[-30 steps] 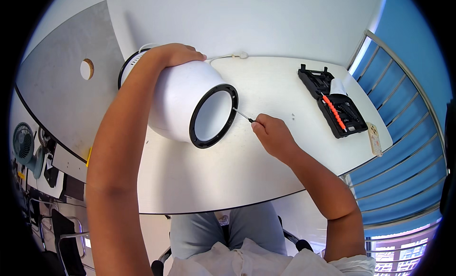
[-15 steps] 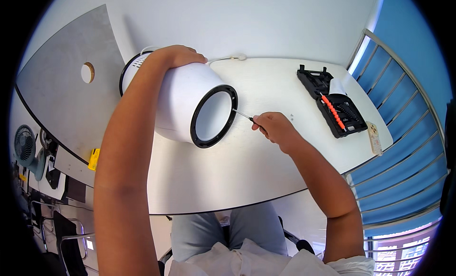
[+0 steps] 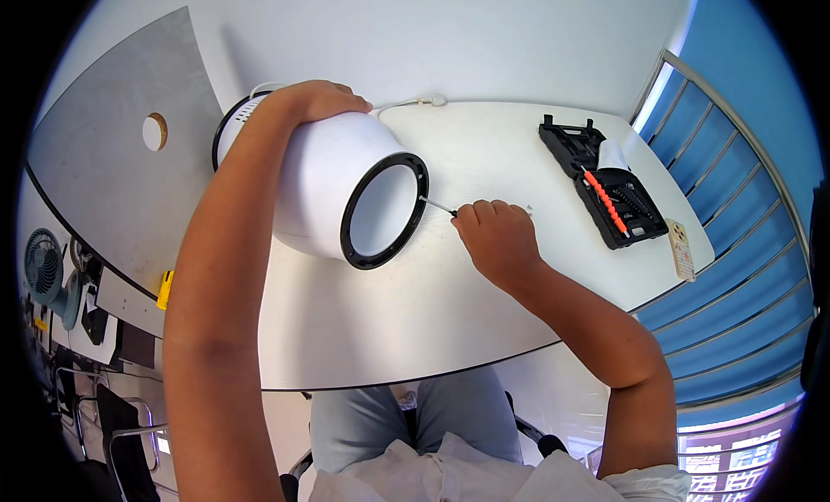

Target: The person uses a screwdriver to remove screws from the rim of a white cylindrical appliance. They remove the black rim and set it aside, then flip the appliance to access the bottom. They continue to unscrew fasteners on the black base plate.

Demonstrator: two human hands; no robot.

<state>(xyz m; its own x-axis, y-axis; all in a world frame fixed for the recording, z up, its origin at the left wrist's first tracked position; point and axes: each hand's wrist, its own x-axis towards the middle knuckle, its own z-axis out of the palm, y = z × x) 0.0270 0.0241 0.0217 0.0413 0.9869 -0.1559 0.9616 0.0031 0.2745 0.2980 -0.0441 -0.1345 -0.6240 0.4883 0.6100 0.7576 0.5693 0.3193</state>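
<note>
The fingers of the right hand (image 3: 494, 239) are curled together and pinch the handle of a thin screwdriver (image 3: 437, 206), whose metal shaft runs leftward from the fist and ends at the black ring (image 3: 384, 211) around the open face of a white fan housing (image 3: 324, 186); the tip looks to touch the ring's right side, though whether it sits in a screw is too small to tell. The left hand (image 3: 322, 98) lies over the top of that housing with its fingers bent down and close together across the far side, pressing on the white shell, and its forearm runs down along the left of the view. The housing is a rounded, barrel-like body tilted on its side, its ringed opening turned toward the person and to the right, its grilled rear end pointing at the tabletop's far left corner. It rests on the white tabletop (image 3: 450, 303) near the left edge, with the right hand just beside it, about the middle of the surface. A thin white cable (image 3: 413, 103) lies along the far edge behind the housing. Near the far right corner sits an open black tool case (image 3: 605, 182) holding an orange-handled driver (image 3: 603, 201), with a white piece at its far end. Just beyond it, at the right edge, lies a small pale remote control (image 3: 681, 249). To the left of the tabletop is a grey panel (image 3: 104, 173) with a round hole, and a small desk fan (image 3: 45, 268) stands below it at the view's left rim.
</note>
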